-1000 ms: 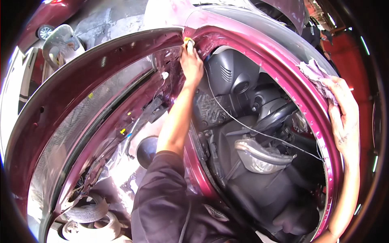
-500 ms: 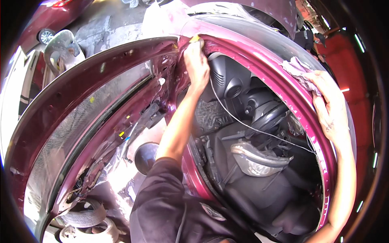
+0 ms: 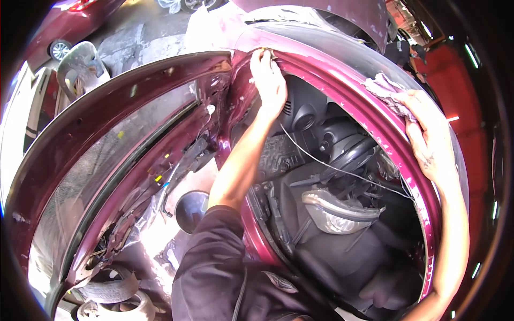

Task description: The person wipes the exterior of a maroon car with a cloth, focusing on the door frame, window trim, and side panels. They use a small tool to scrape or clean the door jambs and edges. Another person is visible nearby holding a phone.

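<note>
My left hand (image 3: 269,80) presses with bent fingers on the maroon door frame (image 3: 326,77) of a car, close to its upper front corner. Its fingers close over a small yellow pad, of which little more than an edge shows now. A crumpled lilac-grey cloth (image 3: 383,91) is in my right hand (image 3: 428,134), bunched against the roof edge on the right. That hand's fingers wrap over the cloth, and its thumb lies along the frame. The opened maroon door (image 3: 53,160) stands to the left of my left arm.
Inside the car a loose headlight (image 3: 340,214) lies on the dark seat (image 3: 342,257), near the steering wheel (image 3: 348,158). A thin white cable (image 3: 332,168) crosses the door opening. Tyres (image 3: 115,291) lie at lower left; a pale plastic chair (image 3: 80,64) stands beyond the door.
My left hand has slid a little to the right along the frame, away from the corner, and its yellow pad is now mostly covered. My right hand still holds the cloth on the roof edge.
</note>
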{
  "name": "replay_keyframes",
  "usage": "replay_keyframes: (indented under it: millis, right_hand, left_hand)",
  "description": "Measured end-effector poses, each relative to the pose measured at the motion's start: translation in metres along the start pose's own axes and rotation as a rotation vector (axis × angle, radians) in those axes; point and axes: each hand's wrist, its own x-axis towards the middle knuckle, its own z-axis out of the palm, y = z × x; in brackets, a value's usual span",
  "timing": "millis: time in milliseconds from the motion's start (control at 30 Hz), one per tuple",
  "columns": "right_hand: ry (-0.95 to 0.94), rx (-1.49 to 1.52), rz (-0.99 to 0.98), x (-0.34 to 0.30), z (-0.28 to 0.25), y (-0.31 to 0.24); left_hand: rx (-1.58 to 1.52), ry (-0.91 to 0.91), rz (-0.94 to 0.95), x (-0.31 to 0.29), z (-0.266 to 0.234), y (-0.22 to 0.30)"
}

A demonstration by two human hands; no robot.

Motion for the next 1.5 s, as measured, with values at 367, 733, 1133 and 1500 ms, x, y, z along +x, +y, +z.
replay_keyframes:
  millis: [367, 733, 1133, 1500]
  right_hand:
    - [0.037, -0.126, -0.063, 0.0, -0.002, 0.005]
    - [-0.005, -0.07, -0.016, 0.005, -0.002, -0.009]
    - [0.009, -0.083, -0.061, 0.003, 0.001, 0.002]
    - [0.005, -0.06, -0.053, 0.002, 0.001, 0.008]
  left_hand:
    - [0.329, -0.015, -0.118, -0.001, -0.051, -0.039]
    - [0.502, -0.021, -0.039, -0.033, -0.049, -0.096]
    - [0.503, 0.069, 0.07, 0.014, -0.006, -0.006]
    - [-0.428, 0.224, -0.427, -0.001, -0.017, 0.065]
